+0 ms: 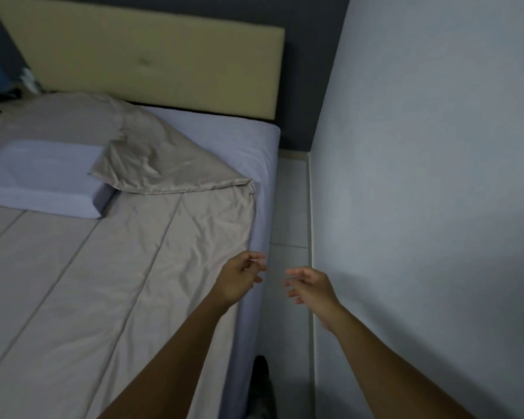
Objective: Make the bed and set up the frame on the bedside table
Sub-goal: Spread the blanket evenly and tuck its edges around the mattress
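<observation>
**Operator Body: Visible Appearance**

Two bare forearms enter from the lower edge of the view. No sleeve, cuff, watch, band or glove covers either forearm or wrist in the visible length. The left hand (239, 278) and the right hand (310, 287) are bare and carry no rings. Fingertips are motion-blurred, so nail detail cannot be resolved.

Beige blanket (109, 267) with seam stripes, lavender sheet (239, 146) and pillow (43, 176), tan headboard (152, 55), pale grey wall (436, 176)
</observation>
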`<control>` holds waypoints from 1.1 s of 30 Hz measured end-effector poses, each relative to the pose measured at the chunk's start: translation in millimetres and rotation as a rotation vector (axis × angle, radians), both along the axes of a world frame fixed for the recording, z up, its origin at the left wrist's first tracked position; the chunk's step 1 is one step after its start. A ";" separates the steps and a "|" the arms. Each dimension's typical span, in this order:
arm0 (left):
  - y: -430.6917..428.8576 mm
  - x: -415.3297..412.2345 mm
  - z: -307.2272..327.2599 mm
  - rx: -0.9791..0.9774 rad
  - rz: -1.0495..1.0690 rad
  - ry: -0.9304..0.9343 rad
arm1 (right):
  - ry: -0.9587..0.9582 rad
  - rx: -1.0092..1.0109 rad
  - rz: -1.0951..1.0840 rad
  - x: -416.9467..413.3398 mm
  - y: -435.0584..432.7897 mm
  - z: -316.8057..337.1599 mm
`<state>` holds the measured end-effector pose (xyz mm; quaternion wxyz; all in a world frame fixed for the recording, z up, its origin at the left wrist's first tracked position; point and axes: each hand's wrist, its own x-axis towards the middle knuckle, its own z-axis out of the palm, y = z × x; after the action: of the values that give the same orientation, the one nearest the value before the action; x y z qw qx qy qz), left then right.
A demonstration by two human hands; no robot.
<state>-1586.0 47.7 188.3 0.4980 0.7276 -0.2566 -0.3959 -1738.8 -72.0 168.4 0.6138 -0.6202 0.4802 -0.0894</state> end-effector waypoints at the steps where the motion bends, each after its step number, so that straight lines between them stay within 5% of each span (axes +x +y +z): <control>1: -19.3 13.6 -0.7 -0.001 0.008 0.002 | 0.010 -0.002 0.003 13.9 -19.8 2.1; 10: -157.5 139.0 6.8 0.115 0.029 -0.012 | 0.108 -0.003 0.126 144.6 -194.7 13.3; 20: -289.1 289.5 -12.3 0.212 0.298 -0.023 | 0.138 0.057 0.296 336.4 -383.3 -46.0; 33: -423.0 458.0 9.9 0.374 0.348 -0.010 | 0.193 -0.004 0.583 572.4 -543.6 -15.7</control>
<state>-1128.1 -375.3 198.1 0.4142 0.8422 -0.0521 -0.3411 -1166.4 -615.5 152.6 0.5640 -0.7387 0.3377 0.1490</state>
